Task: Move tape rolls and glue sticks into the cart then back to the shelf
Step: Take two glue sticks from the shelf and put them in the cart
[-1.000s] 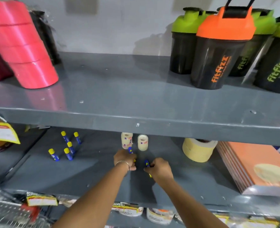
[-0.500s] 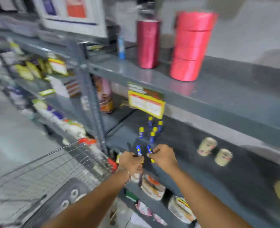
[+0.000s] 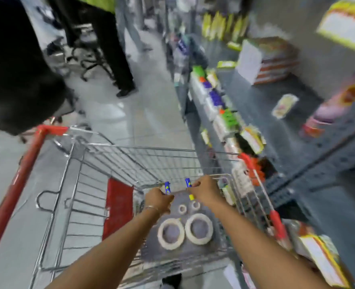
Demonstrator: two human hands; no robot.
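Both hands hover over the wire cart. My left hand is closed around a blue glue stick that pokes up from the fist. My right hand grips another blue glue stick with a yellow cap. Below the hands, on the cart's bottom, lie two large white tape rolls and two small tape rolls. The picture is blurred by head motion.
The cart has a red handle at left and a red flap inside. Grey shelves with packaged goods run along the right. A person in dark trousers stands in the aisle ahead, near office chairs.
My view has swung left from the shelf to the cart. Both hands have carried their glue sticks away from the lower shelf and are now above the cart's basket.
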